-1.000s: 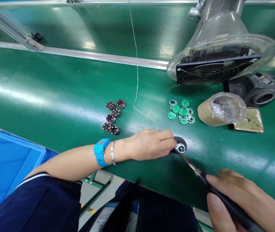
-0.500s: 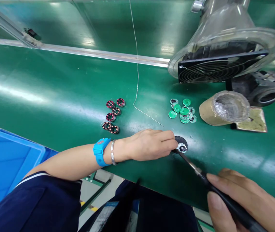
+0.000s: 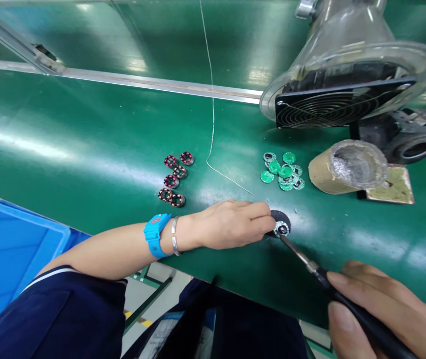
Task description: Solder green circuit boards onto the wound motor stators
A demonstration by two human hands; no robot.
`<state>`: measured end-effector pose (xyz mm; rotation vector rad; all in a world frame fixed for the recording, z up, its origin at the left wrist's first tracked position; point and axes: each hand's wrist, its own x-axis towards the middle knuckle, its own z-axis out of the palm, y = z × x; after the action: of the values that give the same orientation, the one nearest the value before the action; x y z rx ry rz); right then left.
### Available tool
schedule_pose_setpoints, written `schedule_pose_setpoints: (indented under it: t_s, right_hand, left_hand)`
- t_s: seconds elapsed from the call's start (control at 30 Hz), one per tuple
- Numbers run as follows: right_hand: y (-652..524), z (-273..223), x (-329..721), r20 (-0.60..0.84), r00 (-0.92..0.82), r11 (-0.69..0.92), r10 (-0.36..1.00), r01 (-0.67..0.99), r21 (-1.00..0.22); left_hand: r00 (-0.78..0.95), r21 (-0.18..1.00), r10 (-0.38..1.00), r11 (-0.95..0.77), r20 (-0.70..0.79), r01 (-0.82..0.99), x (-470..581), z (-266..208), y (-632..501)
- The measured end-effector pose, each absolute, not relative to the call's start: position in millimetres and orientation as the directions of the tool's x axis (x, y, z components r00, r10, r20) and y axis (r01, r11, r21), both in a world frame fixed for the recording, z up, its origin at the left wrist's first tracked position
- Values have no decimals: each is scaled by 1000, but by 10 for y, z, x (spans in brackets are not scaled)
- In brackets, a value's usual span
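My right hand [image 3: 385, 304] grips the black handle of a soldering iron [image 3: 303, 257]. Its metal tip meets the lower edge of a small round circuit board [image 3: 282, 229], which lies on a round black holder [image 3: 281, 217]. From the left, my left hand [image 3: 235, 223] reaches in with its fingers pinched at the side of the holder; the fingertips are hidden, so what they press on cannot be made out. A thin solder wire [image 3: 213, 124] comes down from above and bends toward my left hand, its free end just above the knuckles.
Several round green circuit boards [image 3: 285, 172] lie in a pile beyond the holder. Copper-wound motor stators [image 3: 171, 181] stand further left. On the right are a cardboard cup [image 3: 328, 172], a sponge tray [image 3: 394, 187], an iron stand [image 3: 411, 139] and a fan in a clear hood [image 3: 328, 107].
The soldering iron's tip has shifted slightly right along the board's edge, and my right hand has moved a little right with it. My left hand stays put.
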<state>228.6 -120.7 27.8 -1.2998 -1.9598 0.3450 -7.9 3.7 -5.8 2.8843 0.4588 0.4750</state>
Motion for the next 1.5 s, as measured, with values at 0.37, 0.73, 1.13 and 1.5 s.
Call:
schedule_pose_setpoints:
  t_s: [0.37,0.73,1.13,1.5]
  right_hand:
    - [-1212,333,2204,440,-49,370,896,628,-684]
    - [-1272,313,2092,421,40,290,906,665,-688]
    - [-887,28,2051,498,-52,388,865,699,-600]
    - [-650,-39,2054,536,-253,544,805,675,-498]
  left_hand:
    - [907,243,332,-931,259,271,-83,-62,31]
    - [847,385,426,-875,319,295,-72,-120,16]
    - [861,318,388,-904,330,285,-82,-118,10]
    - [839,415,417,-872,350,260,-61,-132,-15]
